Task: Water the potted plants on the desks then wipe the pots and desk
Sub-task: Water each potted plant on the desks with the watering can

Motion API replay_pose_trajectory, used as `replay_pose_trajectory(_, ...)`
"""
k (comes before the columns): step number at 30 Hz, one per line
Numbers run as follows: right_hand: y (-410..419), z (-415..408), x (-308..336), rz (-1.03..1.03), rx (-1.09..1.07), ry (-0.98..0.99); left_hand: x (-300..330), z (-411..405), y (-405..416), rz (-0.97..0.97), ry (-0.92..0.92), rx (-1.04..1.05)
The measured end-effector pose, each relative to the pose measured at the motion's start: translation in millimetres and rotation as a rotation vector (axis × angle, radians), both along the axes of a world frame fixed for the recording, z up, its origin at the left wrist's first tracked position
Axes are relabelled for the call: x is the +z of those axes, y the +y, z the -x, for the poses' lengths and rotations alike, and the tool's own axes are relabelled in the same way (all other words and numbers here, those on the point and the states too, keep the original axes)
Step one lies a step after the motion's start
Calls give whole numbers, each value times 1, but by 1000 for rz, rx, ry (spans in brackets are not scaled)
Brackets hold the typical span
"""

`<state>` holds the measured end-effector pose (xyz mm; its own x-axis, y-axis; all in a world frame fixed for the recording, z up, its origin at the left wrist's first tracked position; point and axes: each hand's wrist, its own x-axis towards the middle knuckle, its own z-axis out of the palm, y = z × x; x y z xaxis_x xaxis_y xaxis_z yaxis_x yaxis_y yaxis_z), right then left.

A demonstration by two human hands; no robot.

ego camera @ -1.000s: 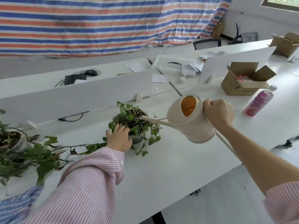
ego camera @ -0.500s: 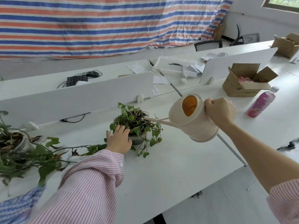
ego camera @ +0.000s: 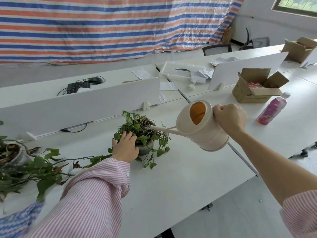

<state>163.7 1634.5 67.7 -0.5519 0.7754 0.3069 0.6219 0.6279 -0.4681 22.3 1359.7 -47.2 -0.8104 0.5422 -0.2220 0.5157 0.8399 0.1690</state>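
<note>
Head view: the right hand [ego camera: 229, 118] has its fingers curled tight round the handle of the cream watering can [ego camera: 203, 125], tipped so its thin spout reaches in among the leaves of the small potted plant [ego camera: 142, 133]. The left hand [ego camera: 125, 146] rests against the pot's near side, fingers fairly straight. The pot stands mid-desk [ego camera: 171, 177], and a second plant [ego camera: 10, 152] sprawls at far left. Tipping further could flood the small pot and spill over the desk; trailing stems could snag the spout.
</note>
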Motion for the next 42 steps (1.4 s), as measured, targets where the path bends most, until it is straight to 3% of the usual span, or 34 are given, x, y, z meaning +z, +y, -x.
replay_pose_trajectory(42,6,-1,-6,-28,1,-9,-8,6,-11,-44,-28,-4)
